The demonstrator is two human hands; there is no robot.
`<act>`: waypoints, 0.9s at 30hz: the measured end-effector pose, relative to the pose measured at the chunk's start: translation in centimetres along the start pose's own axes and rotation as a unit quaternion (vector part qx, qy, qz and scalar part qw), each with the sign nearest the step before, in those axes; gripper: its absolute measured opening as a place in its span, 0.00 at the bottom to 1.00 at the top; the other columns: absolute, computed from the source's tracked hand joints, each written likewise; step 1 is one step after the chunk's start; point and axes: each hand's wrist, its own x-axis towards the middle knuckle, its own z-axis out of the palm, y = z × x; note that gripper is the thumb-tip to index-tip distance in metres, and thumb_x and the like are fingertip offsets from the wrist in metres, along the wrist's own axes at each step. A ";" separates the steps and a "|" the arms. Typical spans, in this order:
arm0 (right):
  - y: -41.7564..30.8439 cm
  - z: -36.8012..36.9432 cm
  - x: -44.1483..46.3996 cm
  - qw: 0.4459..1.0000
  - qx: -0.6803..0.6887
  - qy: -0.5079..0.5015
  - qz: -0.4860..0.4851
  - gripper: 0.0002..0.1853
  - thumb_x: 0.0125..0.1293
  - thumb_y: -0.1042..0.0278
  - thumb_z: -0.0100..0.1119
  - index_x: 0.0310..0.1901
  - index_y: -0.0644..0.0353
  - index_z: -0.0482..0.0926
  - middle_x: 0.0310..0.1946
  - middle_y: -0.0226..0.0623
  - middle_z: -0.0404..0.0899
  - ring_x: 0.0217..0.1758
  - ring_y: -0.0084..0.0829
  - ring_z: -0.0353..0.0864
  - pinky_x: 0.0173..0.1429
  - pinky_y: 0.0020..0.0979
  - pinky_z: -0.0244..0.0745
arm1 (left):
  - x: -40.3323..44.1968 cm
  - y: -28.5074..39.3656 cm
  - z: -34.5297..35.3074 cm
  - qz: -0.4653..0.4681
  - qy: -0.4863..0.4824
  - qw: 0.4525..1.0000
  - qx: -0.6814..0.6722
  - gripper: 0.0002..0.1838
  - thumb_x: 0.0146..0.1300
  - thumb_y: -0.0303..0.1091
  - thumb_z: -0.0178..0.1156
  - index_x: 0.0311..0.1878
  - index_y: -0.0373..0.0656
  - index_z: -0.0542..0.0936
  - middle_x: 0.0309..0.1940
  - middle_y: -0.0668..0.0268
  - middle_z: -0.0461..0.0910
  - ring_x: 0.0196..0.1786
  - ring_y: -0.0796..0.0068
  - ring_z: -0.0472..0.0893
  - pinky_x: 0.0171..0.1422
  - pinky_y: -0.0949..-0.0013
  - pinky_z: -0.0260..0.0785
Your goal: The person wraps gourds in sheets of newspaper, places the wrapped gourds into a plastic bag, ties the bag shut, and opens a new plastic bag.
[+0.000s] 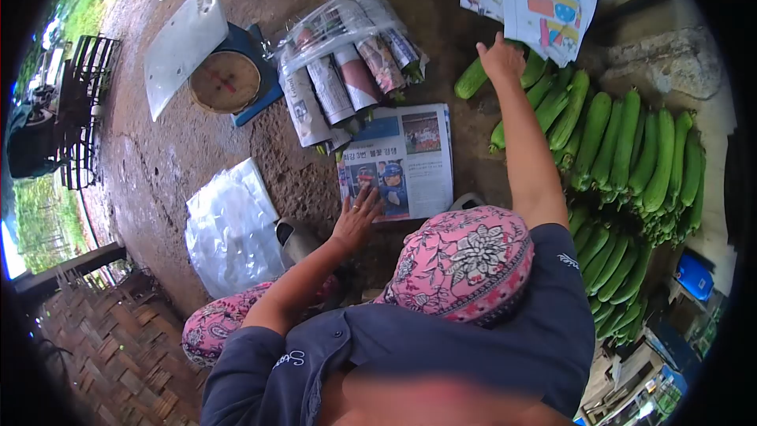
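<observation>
My left hand (361,214) lies with spread fingers on the lower left part of an open newspaper sheet (430,177), which is flat on the ground before my knees. Stretched far forward, my right hand (502,61) is over the near end of the pile of long green gourds (595,130), with its fingers apart. One gourd (471,79) lies just left of that hand, and another is partly hidden beneath it. I cannot tell whether the fingertips touch them. A stack of loose printed sheets (544,4) is just beyond my right hand.
Newspaper-wrapped bundles in clear plastic (347,71) lie beyond the newspaper. Left of them stands a blue scale (256,79) with a plastic sheet (185,51) against it. Clear plastic bags (233,225) lie by my left foot. A woven bamboo panel (118,331) is at lower left.
</observation>
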 end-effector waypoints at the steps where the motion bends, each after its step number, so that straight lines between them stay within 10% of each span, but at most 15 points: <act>1: 0.0 0.2 0.2 1.000 -0.006 0.001 0.022 0.38 0.62 0.33 0.48 0.69 0.46 0.60 0.63 0.52 0.67 0.67 0.52 0.64 0.60 0.56 0.66 | 0.2 -0.3 0.3 -0.012 0.007 1.000 0.007 0.36 0.54 0.34 0.57 0.69 0.51 0.62 0.75 0.62 0.46 0.77 0.57 0.42 0.73 0.40 0.44; 6: -0.5 2.9 -0.6 0.995 -0.027 -0.054 0.079 0.50 0.57 0.29 0.49 0.74 0.45 0.40 0.69 0.54 0.58 0.73 0.56 0.50 0.72 0.62 0.34 | 0.6 -0.3 0.9 -0.020 -0.017 0.999 0.017 0.35 0.59 0.39 0.56 0.70 0.48 0.60 0.75 0.61 0.45 0.78 0.56 0.39 0.74 0.42 0.44; 13: -0.4 4.8 0.0 0.978 0.109 -0.015 0.177 0.52 0.50 0.39 0.60 0.72 0.53 0.46 0.61 0.47 0.70 0.70 0.51 0.59 0.72 0.60 0.39 | 0.4 -1.3 0.2 0.015 -0.027 0.998 0.061 0.35 0.57 0.37 0.56 0.70 0.48 0.60 0.75 0.62 0.46 0.78 0.58 0.41 0.74 0.43 0.44; 17: 1.5 3.0 -2.5 0.953 0.249 0.041 0.170 0.50 0.45 0.43 0.67 0.67 0.58 0.56 0.58 0.51 0.71 0.61 0.50 0.70 0.66 0.53 0.58 | 0.3 -1.7 -1.1 0.022 -0.004 0.999 0.029 0.34 0.54 0.28 0.53 0.68 0.47 0.63 0.74 0.65 0.50 0.77 0.59 0.44 0.73 0.43 0.47; 19: 4.8 5.4 -4.4 0.889 0.447 0.088 0.045 0.44 0.46 0.53 0.70 0.64 0.60 0.61 0.56 0.49 0.73 0.55 0.46 0.75 0.59 0.45 0.67 | 0.2 -2.2 -0.7 0.035 0.012 0.999 0.004 0.33 0.53 0.30 0.53 0.67 0.46 0.65 0.74 0.65 0.50 0.77 0.58 0.43 0.73 0.43 0.46; 23: 5.6 2.5 -15.7 0.617 0.759 -0.150 0.145 0.28 0.53 0.71 0.64 0.58 0.62 0.68 0.46 0.37 0.75 0.46 0.37 0.76 0.54 0.36 0.72 | 0.2 -2.4 -0.2 0.044 0.024 0.998 -0.025 0.34 0.52 0.34 0.55 0.66 0.44 0.65 0.73 0.61 0.51 0.77 0.55 0.42 0.74 0.43 0.44; 27: 2.6 8.1 -23.3 0.436 0.858 -0.167 0.216 0.22 0.58 0.72 0.63 0.54 0.58 0.71 0.47 0.35 0.74 0.50 0.31 0.74 0.52 0.37 0.72 | -0.2 -1.5 0.1 0.051 0.029 0.998 0.008 0.34 0.55 0.36 0.55 0.67 0.42 0.64 0.73 0.58 0.51 0.77 0.54 0.44 0.74 0.43 0.44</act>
